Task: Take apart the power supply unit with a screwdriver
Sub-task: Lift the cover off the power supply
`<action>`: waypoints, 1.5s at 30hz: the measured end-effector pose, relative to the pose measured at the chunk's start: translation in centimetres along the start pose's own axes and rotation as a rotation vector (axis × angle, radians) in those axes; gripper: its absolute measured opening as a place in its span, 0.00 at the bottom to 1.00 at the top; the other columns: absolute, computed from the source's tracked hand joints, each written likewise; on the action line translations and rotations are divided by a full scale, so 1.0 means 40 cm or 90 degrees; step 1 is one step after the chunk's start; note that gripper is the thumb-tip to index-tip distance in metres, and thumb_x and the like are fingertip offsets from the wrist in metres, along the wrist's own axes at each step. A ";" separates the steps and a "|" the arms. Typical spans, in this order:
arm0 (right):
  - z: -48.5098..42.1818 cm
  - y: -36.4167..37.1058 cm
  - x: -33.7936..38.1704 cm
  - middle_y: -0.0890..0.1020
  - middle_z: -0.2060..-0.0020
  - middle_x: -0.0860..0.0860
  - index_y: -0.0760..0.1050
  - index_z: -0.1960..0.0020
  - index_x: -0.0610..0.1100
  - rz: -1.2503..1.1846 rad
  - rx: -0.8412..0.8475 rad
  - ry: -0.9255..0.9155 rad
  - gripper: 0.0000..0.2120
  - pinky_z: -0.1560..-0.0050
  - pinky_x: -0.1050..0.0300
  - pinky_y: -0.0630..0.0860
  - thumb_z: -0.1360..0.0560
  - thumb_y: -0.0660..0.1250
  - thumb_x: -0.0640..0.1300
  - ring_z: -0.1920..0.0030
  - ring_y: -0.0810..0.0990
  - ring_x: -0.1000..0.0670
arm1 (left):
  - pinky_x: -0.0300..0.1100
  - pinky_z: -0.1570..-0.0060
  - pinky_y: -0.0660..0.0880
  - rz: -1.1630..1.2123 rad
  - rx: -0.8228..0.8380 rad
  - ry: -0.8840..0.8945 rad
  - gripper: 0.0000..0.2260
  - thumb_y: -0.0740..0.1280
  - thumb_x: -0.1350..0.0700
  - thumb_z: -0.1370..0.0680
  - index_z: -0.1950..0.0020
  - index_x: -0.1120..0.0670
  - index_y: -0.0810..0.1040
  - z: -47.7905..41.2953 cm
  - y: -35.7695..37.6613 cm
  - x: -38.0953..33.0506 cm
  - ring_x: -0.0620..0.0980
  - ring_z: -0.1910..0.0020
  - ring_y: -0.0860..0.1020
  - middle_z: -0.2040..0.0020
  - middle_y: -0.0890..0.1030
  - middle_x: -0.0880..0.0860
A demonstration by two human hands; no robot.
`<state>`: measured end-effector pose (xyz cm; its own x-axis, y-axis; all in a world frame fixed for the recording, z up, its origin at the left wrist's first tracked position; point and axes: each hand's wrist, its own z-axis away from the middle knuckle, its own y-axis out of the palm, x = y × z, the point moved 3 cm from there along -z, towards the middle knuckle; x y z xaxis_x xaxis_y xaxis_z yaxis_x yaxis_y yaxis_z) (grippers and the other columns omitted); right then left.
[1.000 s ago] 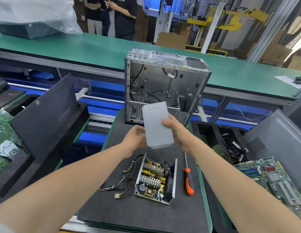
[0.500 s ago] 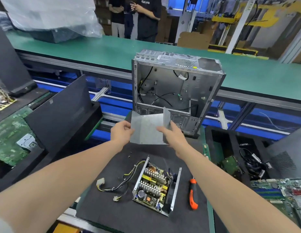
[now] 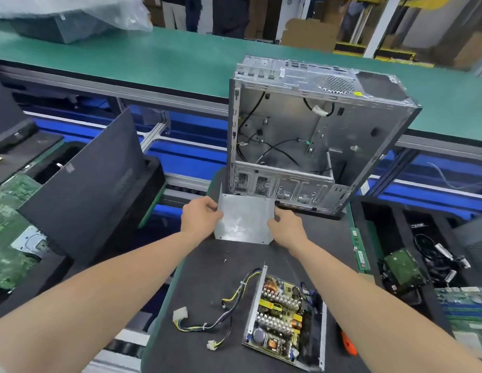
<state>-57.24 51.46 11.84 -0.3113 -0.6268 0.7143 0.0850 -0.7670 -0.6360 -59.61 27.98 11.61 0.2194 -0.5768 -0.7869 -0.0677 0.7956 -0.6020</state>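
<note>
The grey metal cover point(image 3: 244, 220) of the power supply sits low over the black mat, just in front of the empty computer case point(image 3: 315, 146). My left hand point(image 3: 201, 218) grips its left edge and my right hand point(image 3: 284, 227) grips its right edge. Nearer to me lies the opened power supply unit point(image 3: 284, 319), its circuit board, coils and heat sinks exposed, with a bundle of coloured cables point(image 3: 207, 319) trailing to its left. The orange-handled screwdriver point(image 3: 349, 344) lies right of the unit, mostly hidden behind my right forearm. A small loose screw point(image 3: 224, 260) rests on the mat.
The black mat point(image 3: 207, 354) carries everything. A dark side panel point(image 3: 86, 189) leans in a foam tray at left beside green circuit boards point(image 3: 8, 238). At right, a tray holds a hard drive point(image 3: 401, 270), cables and more boards. A green conveyor point(image 3: 153, 60) runs behind; people stand beyond it.
Both hands carried the metal cover forward and down, from upright above the unit to low on the mat before the case. The view tilted downward.
</note>
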 end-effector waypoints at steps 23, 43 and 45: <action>0.065 0.013 -0.028 0.87 0.50 0.45 0.81 0.37 0.45 -0.020 0.078 0.137 0.15 0.59 0.46 0.87 0.18 0.59 0.38 0.57 0.88 0.42 | 0.50 0.55 0.84 -0.066 0.062 -0.009 0.02 0.72 0.61 0.28 0.60 0.54 0.82 0.075 -0.008 0.017 0.52 0.70 0.83 0.64 0.84 0.55; 0.053 -0.023 -0.047 0.80 0.32 0.46 0.76 0.27 0.44 0.046 -0.066 0.025 0.26 0.36 0.50 0.77 0.20 0.69 0.56 0.32 0.77 0.44 | 0.40 0.57 0.72 -0.128 0.030 0.363 0.05 0.68 0.56 0.20 0.46 0.48 0.77 0.108 0.076 -0.066 0.42 0.56 0.75 0.52 0.75 0.44; 0.067 -0.042 -0.050 0.81 0.33 0.47 0.77 0.29 0.45 0.077 -0.053 0.007 0.25 0.35 0.52 0.74 0.20 0.69 0.57 0.31 0.77 0.45 | 0.39 0.61 0.71 -0.113 0.159 0.370 0.04 0.66 0.56 0.19 0.48 0.48 0.79 0.144 0.115 -0.077 0.41 0.61 0.76 0.56 0.78 0.43</action>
<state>-54.22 53.64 12.29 -0.3140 -0.7116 0.6285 0.0434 -0.6721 -0.7392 -55.01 34.49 12.06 -0.3594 -0.6534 -0.6663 0.1648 0.6584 -0.7344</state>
